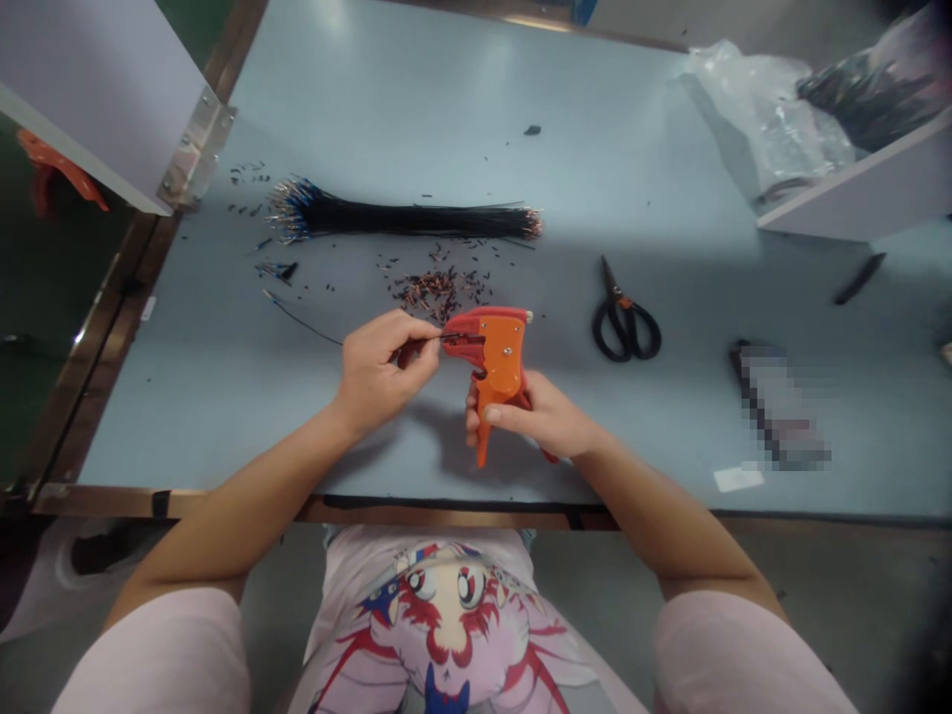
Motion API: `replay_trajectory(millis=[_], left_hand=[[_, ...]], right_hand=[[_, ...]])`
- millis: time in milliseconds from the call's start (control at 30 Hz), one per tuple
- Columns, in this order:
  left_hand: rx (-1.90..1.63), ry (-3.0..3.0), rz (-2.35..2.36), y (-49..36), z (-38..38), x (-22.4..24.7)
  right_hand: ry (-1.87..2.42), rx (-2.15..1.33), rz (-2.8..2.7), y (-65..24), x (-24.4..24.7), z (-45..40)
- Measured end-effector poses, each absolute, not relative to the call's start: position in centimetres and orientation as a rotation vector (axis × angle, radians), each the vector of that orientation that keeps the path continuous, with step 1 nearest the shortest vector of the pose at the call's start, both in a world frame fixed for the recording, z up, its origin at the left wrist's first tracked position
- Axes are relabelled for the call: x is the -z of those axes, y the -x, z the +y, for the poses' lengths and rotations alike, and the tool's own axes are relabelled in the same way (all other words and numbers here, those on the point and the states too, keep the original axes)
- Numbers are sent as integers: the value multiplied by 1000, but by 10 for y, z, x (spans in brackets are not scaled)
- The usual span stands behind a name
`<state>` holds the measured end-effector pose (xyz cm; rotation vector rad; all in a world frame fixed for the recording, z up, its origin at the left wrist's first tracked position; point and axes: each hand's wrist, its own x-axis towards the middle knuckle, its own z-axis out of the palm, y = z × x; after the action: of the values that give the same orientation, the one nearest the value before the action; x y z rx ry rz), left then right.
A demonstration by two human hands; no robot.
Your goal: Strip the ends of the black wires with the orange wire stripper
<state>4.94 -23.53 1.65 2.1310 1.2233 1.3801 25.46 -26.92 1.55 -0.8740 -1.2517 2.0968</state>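
Note:
My left hand point(388, 367) pinches a thin black wire point(308, 325), whose blue-ended tail trails to the left on the table. The wire's other end sits at the red jaws of an orange wire stripper point(504, 357). Wrapped round the stripper's handles is my right hand point(539, 412). Just beyond the jaws lies a pile of small cut insulation bits point(438, 290), black and copper-coloured. Behind that pile is a thick bundle of black wires point(416, 219), with blue and metal tips at the left and bare copper ends at the right.
Black-handled scissors point(626, 319) lie right of the stripper. Further right are a blurred phone-like object point(780, 405) and a white label point(739, 480). A clear plastic bag point(780, 114) rests at the back right. White panels point(96, 84) flank the table.

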Motion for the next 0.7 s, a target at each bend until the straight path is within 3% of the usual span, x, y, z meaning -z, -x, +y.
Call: replay_trajectory(millis=[700], left_hand=[[-1267, -2252, 1242, -47, -234, -18]], right_hand=[[969, -1995, -1408, -253, -15, -269]])
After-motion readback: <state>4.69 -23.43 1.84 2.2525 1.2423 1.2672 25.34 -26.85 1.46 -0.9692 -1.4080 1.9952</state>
